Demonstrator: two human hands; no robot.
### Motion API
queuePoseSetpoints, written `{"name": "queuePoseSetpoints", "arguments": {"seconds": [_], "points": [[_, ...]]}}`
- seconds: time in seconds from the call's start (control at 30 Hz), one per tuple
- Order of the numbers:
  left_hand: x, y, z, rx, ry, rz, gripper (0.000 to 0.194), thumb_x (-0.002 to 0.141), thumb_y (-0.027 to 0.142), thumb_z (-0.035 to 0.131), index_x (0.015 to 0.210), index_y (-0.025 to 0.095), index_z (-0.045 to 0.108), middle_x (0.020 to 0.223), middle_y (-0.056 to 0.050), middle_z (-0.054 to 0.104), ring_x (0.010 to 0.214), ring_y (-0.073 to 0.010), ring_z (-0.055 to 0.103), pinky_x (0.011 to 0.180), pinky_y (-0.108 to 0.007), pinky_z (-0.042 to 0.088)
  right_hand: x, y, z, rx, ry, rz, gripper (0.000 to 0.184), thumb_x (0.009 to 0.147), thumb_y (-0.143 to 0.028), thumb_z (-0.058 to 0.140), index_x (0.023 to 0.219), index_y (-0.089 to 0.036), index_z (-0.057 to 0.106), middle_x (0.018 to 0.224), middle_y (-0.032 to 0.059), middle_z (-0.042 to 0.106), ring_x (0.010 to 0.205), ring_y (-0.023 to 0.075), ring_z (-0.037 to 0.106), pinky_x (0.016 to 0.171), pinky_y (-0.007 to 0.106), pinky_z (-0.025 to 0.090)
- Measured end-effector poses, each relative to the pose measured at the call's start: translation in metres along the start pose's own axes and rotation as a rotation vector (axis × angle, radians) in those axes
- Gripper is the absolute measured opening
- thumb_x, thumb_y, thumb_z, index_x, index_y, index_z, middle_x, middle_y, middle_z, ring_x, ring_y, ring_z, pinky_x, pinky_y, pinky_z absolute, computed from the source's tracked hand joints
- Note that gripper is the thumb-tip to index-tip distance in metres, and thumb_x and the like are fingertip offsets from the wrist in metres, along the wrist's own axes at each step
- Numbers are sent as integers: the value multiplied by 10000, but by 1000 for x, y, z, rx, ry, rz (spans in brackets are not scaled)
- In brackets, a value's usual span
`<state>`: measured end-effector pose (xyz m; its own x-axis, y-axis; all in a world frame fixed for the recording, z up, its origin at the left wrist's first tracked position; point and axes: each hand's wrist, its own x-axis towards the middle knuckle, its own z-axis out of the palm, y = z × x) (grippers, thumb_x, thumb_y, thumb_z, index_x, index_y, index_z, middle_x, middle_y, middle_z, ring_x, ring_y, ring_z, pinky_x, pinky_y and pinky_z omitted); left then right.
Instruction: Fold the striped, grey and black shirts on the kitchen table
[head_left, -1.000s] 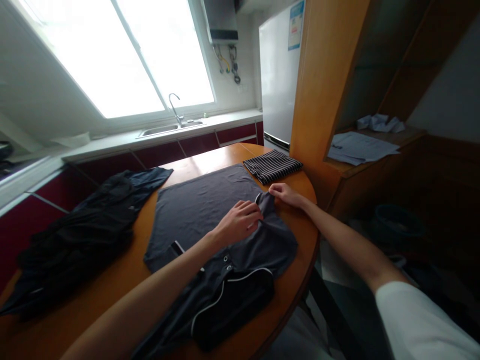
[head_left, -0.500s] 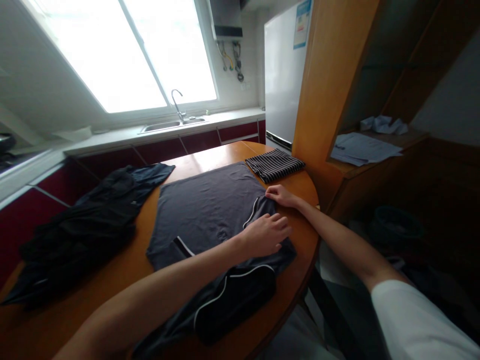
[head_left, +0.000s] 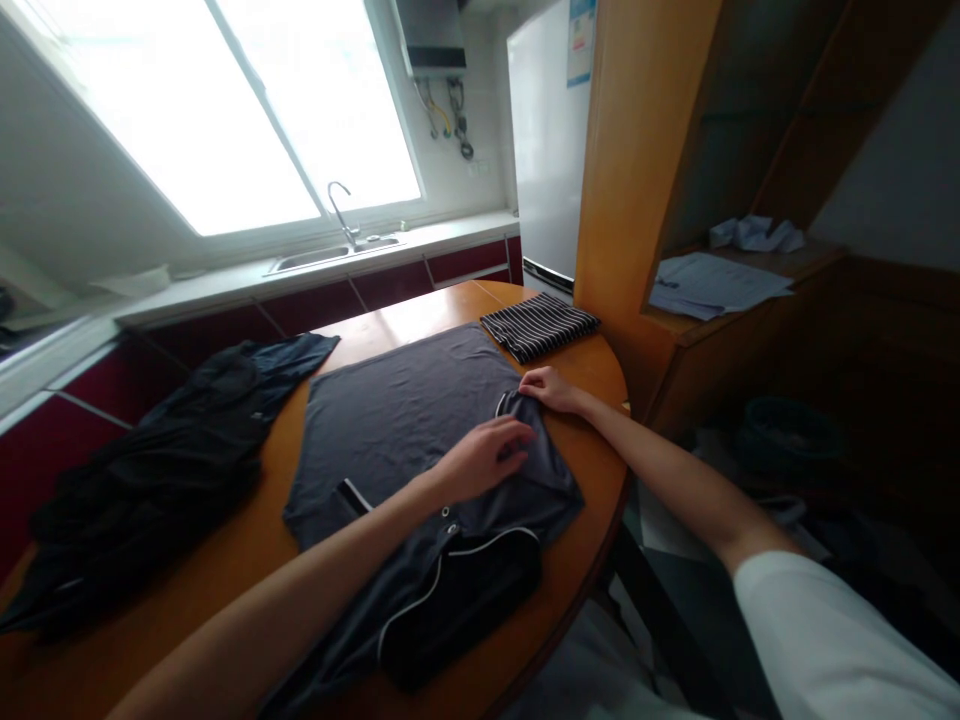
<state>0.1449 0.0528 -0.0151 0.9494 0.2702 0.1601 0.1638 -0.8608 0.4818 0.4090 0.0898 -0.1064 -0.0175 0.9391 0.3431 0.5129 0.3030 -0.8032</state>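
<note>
A dark grey polo shirt [head_left: 397, 390] with a black collar and white piping lies spread on the round wooden table. At its right edge my right hand [head_left: 553, 388] pinches the fabric near a white-trimmed sleeve. My left hand [head_left: 484, 460] is over the middle of the shirt, fingers apart and loosely bent, with nothing in them; whether they touch the cloth I cannot tell. The black collar [head_left: 465, 600] lies toward me, and small buttons show beside my left wrist. My left forearm covers part of the shirt.
A folded black-and-white striped cloth [head_left: 538, 325] rests at the table's far right. Dark crumpled clothes [head_left: 165, 460] cover the left side of the wooden table [head_left: 607, 400]. Beyond are a counter with a sink [head_left: 315, 258] and a white fridge [head_left: 551, 150]. Papers [head_left: 712, 285] lie on a shelf at right.
My left hand has drawn back to the left across the shirt, away from its right edge. My right hand keeps its pinch on the sleeve edge. The whole view has shifted slightly.
</note>
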Motion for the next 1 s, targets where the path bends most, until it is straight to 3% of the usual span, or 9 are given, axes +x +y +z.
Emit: {"name": "queuePoseSetpoints", "arguments": {"seconds": [0.07,0.17,0.27,0.37,0.43,0.57,0.7,0.87,1.0], "points": [[-6,-27,-5,84,125,-320,265,930,313,594,1149,175,653,1024,-82,686,879,-207,674,804,-320,537,1,-1,0,-15,5,3,234,855,-406,673,827,-187,748,811,31,740,795,201,665,790,311,498],[-11,-52,-4,151,68,-496,309,899,390,639,1096,154,670,963,-90,697,903,-240,681,832,-340,539,0,-10,-1,-83,23,29,181,857,-361,691,824,-191,743,813,32,732,786,201,659,791,319,483],[-12,-54,-2,126,15,-461,382,868,452,674,1137,180,669,938,-69,696,877,-235,680,788,-319,542,-10,-31,-5,-233,149,17,112,860,-303,699,834,-198,725,888,51,718,865,218,640,866,361,457],[-17,-45,-4,85,0,-347,609,798,439,753,1334,199,591,1071,-82,658,869,-221,670,763,-310,552,-44,-65,-8,-288,289,-41,101,899,-276,647,845,-202,688,905,70,679,924,236,613,897,390,447],[-24,-40,-5,83,-17,-248,710,777,362,772,1431,236,524,1146,-78,613,911,-213,663,821,-313,554,-80,-91,-6,-249,262,-81,94,921,-279,620,873,-219,673,910,67,662,917,231,607,881,385,459],[-31,-37,1,140,45,-139,534,827,170,643,1348,281,608,1150,-49,589,982,-196,647,959,-311,513,-155,-127,3,-355,89,-91,122,861,-300,716,972,-272,672,997,74,647,989,264,580,883,424,455],[-23,-35,8,173,105,-72,436,830,66,535,1190,247,703,1124,-54,613,952,-183,631,919,-311,516,-189,-133,12,-519,42,-72,184,831,-204,707,986,-293,660,991,80,644,981,284,563,854,440,451],[-12,-33,5,176,241,-71,312,939,159,490,1091,253,746,1107,-44,618,875,-157,595,876,-297,509,-191,-129,10,-736,80,-91,159,867,-122,600,893,-256,679,891,91,648,913,280,562,811,432,422],[-19,-38,5,205,232,-41,342,946,161,473,1115,276,747,1184,-47,602,998,-179,584,922,-316,506,-199,-130,5,-785,129,-84,179,872,-102,579,917,-236,688,873,94,654,878,273,565,797,419,411]]}}
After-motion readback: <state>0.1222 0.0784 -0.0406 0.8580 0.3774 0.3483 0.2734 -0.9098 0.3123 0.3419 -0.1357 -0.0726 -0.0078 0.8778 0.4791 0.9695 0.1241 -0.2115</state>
